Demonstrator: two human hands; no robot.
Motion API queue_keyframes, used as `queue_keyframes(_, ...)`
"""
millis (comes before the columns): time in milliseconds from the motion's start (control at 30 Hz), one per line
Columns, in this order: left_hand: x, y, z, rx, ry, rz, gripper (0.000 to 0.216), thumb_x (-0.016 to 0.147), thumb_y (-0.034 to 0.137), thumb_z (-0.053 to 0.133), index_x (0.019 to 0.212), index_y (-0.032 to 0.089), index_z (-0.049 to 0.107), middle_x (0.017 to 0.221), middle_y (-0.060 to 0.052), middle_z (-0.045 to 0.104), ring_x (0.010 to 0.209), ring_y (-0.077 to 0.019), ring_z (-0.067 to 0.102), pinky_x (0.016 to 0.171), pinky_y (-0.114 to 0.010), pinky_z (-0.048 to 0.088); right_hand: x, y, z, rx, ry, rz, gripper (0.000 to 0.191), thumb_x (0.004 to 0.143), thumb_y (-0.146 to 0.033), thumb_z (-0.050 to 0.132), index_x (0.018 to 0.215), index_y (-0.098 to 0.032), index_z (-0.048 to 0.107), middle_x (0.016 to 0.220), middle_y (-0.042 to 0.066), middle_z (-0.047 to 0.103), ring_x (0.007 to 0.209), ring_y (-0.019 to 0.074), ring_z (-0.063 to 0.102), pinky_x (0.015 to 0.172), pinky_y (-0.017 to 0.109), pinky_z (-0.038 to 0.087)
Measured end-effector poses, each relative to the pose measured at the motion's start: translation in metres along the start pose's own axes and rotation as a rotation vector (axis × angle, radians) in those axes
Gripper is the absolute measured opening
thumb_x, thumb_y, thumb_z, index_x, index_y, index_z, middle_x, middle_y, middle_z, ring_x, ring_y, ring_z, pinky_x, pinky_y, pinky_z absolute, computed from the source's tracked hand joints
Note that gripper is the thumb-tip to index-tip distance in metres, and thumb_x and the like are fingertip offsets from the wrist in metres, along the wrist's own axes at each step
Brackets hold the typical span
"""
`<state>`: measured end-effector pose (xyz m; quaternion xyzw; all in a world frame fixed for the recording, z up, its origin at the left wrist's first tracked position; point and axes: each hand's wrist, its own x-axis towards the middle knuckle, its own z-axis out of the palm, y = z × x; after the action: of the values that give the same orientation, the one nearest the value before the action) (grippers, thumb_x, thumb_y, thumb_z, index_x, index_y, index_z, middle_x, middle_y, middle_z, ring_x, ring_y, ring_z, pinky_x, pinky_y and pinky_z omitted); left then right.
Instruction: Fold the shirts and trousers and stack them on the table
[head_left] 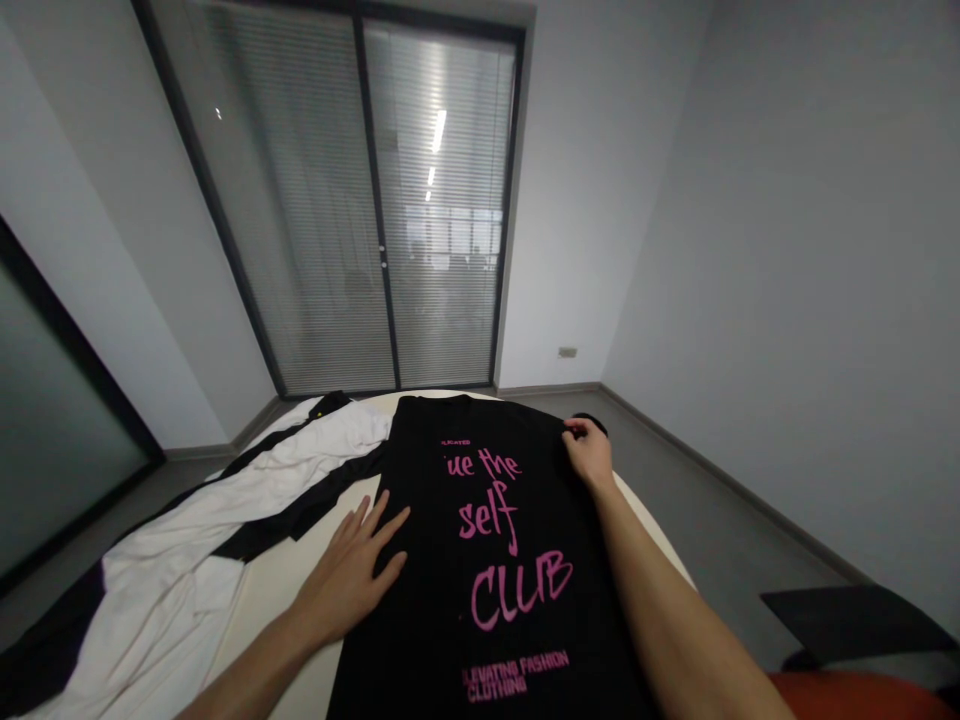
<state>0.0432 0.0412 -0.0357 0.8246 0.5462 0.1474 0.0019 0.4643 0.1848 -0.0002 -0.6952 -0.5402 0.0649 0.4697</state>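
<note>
A black T-shirt (442,560) with pink lettering lies flat on a cream table (277,590) in front of me. My left hand (354,570) rests flat on the shirt's left edge, fingers spread. My right hand (589,450) reaches to the shirt's far right corner and pinches the cloth at the shoulder, fingers closed on it.
A heap of white and black garments (225,530) lies on the table's left side. Behind stands a glass door with blinds (375,220). Grey floor lies to the right, with a dark flat object (847,615) and an orange seat edge (862,695) at the lower right.
</note>
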Motion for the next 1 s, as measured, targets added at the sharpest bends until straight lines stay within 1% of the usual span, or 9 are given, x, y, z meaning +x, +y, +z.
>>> queue_keyframes(100, 0.0, 0.0, 0.0, -0.001, 0.007, 0.003, 0.055, 0.098, 0.052, 0.044, 0.152, 0.04, 0.035, 0.165, -0.003, 0.02, 0.149, -0.035, 0.022, 0.116, -0.056, 0.031, -0.012, -0.02, 0.0, 0.03, -0.189, -0.22, 0.028, 0.075, -0.025, 0.058, 0.099, -0.021, 0.071, 0.097, 0.004, 0.071, 0.095, 0.0203, 0.063, 0.092, 0.031, 0.046)
queue_keyframes(233, -0.001, 0.0, -0.001, -0.007, -0.017, -0.015, 0.055, 0.099, 0.053, 0.042, 0.152, 0.04, 0.034, 0.165, -0.002, 0.019, 0.149, -0.0346, 0.022, 0.117, -0.055, 0.03, -0.026, -0.032, 0.002, -0.022, -0.543, -0.429, 0.019, 0.08, -0.033, 0.061, 0.092, -0.021, 0.068, 0.072, -0.001, 0.063, 0.074, 0.0178, 0.061, 0.077, 0.03, 0.047)
queue_keyframes(300, -0.001, 0.0, -0.002, -0.009, -0.016, -0.014, 0.055, 0.099, 0.053, 0.042, 0.152, 0.04, 0.035, 0.165, -0.003, 0.019, 0.149, -0.035, 0.021, 0.117, -0.056, 0.03, -0.029, -0.033, 0.003, -0.081, -0.566, -0.453, 0.026, 0.08, -0.038, 0.065, 0.099, -0.021, 0.067, 0.076, -0.001, 0.063, 0.073, 0.0171, 0.06, 0.073, 0.029, 0.047)
queue_keyframes(400, -0.001, 0.0, -0.002, -0.003, -0.012, -0.005, 0.055, 0.099, 0.052, 0.043, 0.151, 0.039, 0.036, 0.164, -0.005, 0.021, 0.149, -0.0353, 0.021, 0.116, -0.056, 0.031, -0.03, -0.033, 0.006, -0.178, -0.54, -0.545, 0.044, 0.077, -0.043, 0.071, 0.114, -0.021, 0.065, 0.101, 0.005, 0.066, 0.09, 0.0194, 0.062, 0.082, 0.031, 0.047)
queue_keyframes(467, -0.001, 0.0, -0.001, 0.007, -0.01, -0.006, 0.055, 0.099, 0.051, 0.044, 0.151, 0.038, 0.036, 0.164, -0.005, 0.022, 0.149, -0.0354, 0.022, 0.116, -0.057, 0.031, -0.03, -0.034, 0.008, -0.256, -0.563, -0.589, 0.04, 0.081, -0.044, 0.069, 0.113, -0.02, 0.067, 0.109, 0.008, 0.066, 0.1, 0.0217, 0.062, 0.089, 0.032, 0.046)
queue_keyframes(600, -0.001, -0.001, 0.0, 0.014, -0.006, -0.005, 0.055, 0.099, 0.051, 0.044, 0.152, 0.039, 0.035, 0.164, -0.005, 0.022, 0.149, -0.0351, 0.023, 0.116, -0.057, 0.032, -0.032, -0.041, 0.01, -0.375, -0.568, -0.567, 0.022, 0.088, -0.036, 0.059, 0.098, -0.021, 0.072, 0.102, 0.008, 0.07, 0.099, 0.0229, 0.064, 0.088, 0.032, 0.046)
queue_keyframes(800, -0.001, -0.002, 0.001, 0.008, -0.001, -0.007, 0.055, 0.099, 0.05, 0.044, 0.152, 0.039, 0.035, 0.164, -0.004, 0.022, 0.149, -0.035, 0.023, 0.116, -0.056, 0.032, -0.036, -0.043, 0.009, -0.343, -0.491, -0.54, 0.026, 0.092, -0.038, 0.052, 0.102, -0.022, 0.07, 0.105, 0.007, 0.07, 0.098, 0.0221, 0.063, 0.087, 0.033, 0.047)
queue_keyframes(900, -0.002, -0.002, 0.002, 0.007, -0.005, -0.01, 0.055, 0.099, 0.052, 0.043, 0.152, 0.039, 0.035, 0.164, -0.004, 0.021, 0.149, -0.0347, 0.023, 0.117, -0.056, 0.031, -0.039, -0.038, 0.013, -0.303, -0.573, -0.627, 0.049, 0.091, -0.055, 0.054, 0.125, -0.021, 0.065, 0.132, 0.011, 0.062, 0.123, 0.0272, 0.054, 0.105, 0.04, 0.04)
queue_keyframes(1000, -0.002, -0.003, 0.001, 0.001, -0.003, -0.01, 0.055, 0.099, 0.053, 0.043, 0.152, 0.04, 0.035, 0.164, -0.003, 0.021, 0.149, -0.0347, 0.022, 0.117, -0.055, 0.03, -0.043, -0.035, 0.018, -0.352, -0.673, -0.558, 0.075, 0.09, -0.071, 0.043, 0.15, -0.025, 0.044, 0.158, 0.011, 0.036, 0.145, 0.0324, 0.03, 0.118, 0.05, 0.023)
